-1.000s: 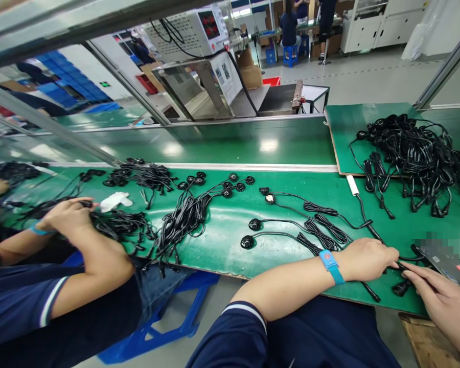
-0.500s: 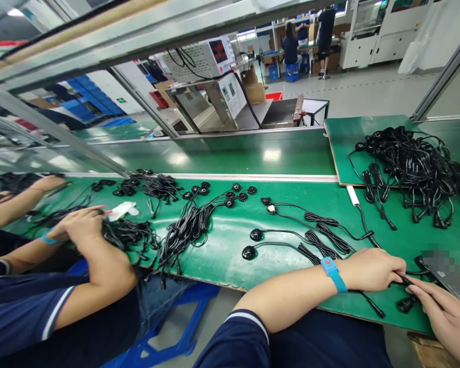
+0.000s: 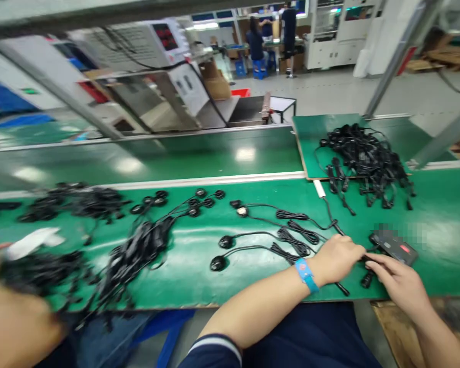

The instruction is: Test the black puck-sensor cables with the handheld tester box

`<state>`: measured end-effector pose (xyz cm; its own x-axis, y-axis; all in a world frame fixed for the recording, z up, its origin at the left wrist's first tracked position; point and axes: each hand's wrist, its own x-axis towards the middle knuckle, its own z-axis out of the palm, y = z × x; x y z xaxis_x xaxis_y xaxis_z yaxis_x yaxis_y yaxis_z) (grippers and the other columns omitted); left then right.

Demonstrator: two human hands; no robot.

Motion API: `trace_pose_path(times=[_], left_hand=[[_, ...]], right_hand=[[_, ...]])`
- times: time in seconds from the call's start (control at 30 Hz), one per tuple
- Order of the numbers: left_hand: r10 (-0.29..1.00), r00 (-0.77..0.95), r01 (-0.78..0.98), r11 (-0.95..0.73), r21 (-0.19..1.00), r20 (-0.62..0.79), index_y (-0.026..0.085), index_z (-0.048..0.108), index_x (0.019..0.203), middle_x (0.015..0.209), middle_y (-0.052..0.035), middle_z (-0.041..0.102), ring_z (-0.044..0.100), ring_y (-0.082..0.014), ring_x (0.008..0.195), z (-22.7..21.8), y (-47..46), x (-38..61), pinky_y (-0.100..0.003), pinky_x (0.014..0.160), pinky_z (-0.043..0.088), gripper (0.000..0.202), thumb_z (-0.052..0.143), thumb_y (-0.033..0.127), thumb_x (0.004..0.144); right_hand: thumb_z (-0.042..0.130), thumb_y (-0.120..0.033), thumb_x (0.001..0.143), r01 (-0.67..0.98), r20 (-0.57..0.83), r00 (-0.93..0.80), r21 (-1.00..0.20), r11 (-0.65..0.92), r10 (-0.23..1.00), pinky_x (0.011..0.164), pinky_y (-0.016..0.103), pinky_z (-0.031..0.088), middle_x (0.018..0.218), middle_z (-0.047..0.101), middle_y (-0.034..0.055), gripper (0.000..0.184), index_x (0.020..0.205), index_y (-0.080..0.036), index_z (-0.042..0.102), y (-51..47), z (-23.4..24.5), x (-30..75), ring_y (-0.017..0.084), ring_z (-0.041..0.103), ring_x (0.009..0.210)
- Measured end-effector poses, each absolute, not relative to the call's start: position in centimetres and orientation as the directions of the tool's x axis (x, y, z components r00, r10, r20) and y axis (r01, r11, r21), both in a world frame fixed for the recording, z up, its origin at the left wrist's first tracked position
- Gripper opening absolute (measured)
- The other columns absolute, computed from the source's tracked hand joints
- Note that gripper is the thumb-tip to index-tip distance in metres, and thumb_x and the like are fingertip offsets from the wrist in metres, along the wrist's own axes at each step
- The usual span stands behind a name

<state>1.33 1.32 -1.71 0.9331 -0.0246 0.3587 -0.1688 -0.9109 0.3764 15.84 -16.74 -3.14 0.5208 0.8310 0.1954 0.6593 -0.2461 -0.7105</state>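
Note:
My left hand [image 3: 339,258], with a blue wrist strap [image 3: 306,275], is closed around a black cable near the table's front edge. Thumb and fingers of my right hand [image 3: 400,281] pinch the same cable [image 3: 365,258] where the hands meet. Below them a thick black connector [image 3: 367,279] sticks out. Just behind my right hand lies a dark box [image 3: 396,248] with a red display. To the left, several coiled cables [image 3: 293,241] lie side by side, with round black heads [image 3: 217,263]. A cable with a white end piece [image 3: 319,189] runs towards my left hand.
A heap of black cables [image 3: 362,153] lies on a raised green board [image 3: 308,148] at the back right. Bundled cables [image 3: 138,250] cover the left of the green table [image 3: 191,286]. A co-worker's blurred arm [image 3: 19,317] is at the far left. Metal posts [image 3: 394,56] stand behind.
The view has swung right, so the scene sits further left. Both my hands stay together on the cable. The co-worker's arms have mostly slipped out of view.

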Motion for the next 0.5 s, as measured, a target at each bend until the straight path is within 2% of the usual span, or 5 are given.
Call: trace_pose_path(times=[0.07,0.1,0.27,0.37,0.5], left_hand=[[0.053,0.947,-0.106,-0.880,0.463,0.317,0.016,0.064,0.092,0.085,-0.0048,0.068,0.058,-0.0206,0.083,-2.0,1.1,1.1,-0.034,0.077,0.044,0.014,0.055,0.020,0.103],[0.083,0.948,-0.090,-0.857,0.508,0.307,0.016,0.063,0.090,0.085,-0.0051,0.069,0.059,-0.0209,0.083,-2.2,1.0,1.0,-0.034,0.078,0.044,0.016,0.054,0.019,0.103],[0.185,0.926,-0.126,-0.670,0.732,0.328,0.018,0.064,0.102,0.090,-0.0067,0.067,0.059,-0.0216,0.087,-2.5,1.2,0.5,-0.033,0.082,0.047,0.015,0.049,0.017,0.104],[0.222,0.923,-0.132,-0.585,0.800,0.315,0.019,0.063,0.105,0.093,-0.0063,0.066,0.061,-0.0208,0.089,-2.5,1.5,0.3,-0.033,0.083,0.049,0.014,0.049,0.019,0.104],[0.248,0.920,-0.124,-0.553,0.824,0.305,0.019,0.064,0.103,0.093,-0.0052,0.068,0.064,-0.0195,0.088,-2.6,1.7,0.4,-0.031,0.081,0.051,0.013,0.051,0.020,0.103]], right_hand=[[0.064,-0.048,0.096,0.656,0.244,0.507,-0.731,-0.187,0.827,0.083,0.030,0.062,0.104,0.076,0.0035,0.028,0.105,-0.026,0.080,-16.2,-2.3,14.5,0.022,0.074,0.091],[0.063,-0.045,0.098,0.648,0.266,0.509,-0.745,-0.161,0.818,0.081,0.031,0.062,0.103,0.076,0.0040,0.026,0.105,-0.026,0.080,-15.9,-2.1,14.1,0.022,0.073,0.089],[0.065,-0.038,0.101,0.613,0.342,0.574,-0.781,-0.115,0.744,0.062,0.027,0.057,0.089,0.074,0.0043,0.022,0.105,-0.021,0.077,-15.4,-2.5,13.3,0.015,0.065,0.064],[0.065,-0.039,0.102,0.608,0.359,0.569,-0.790,-0.084,0.740,0.070,0.028,0.059,0.098,0.074,0.0051,0.021,0.106,-0.022,0.077,-15.6,-3.0,13.2,0.016,0.068,0.074],[0.063,-0.035,0.103,0.610,0.400,0.541,-0.792,-0.018,0.740,0.078,0.030,0.059,0.099,0.073,0.0057,0.020,0.112,-0.022,0.076,-15.7,-3.4,13.1,0.017,0.069,0.082]])
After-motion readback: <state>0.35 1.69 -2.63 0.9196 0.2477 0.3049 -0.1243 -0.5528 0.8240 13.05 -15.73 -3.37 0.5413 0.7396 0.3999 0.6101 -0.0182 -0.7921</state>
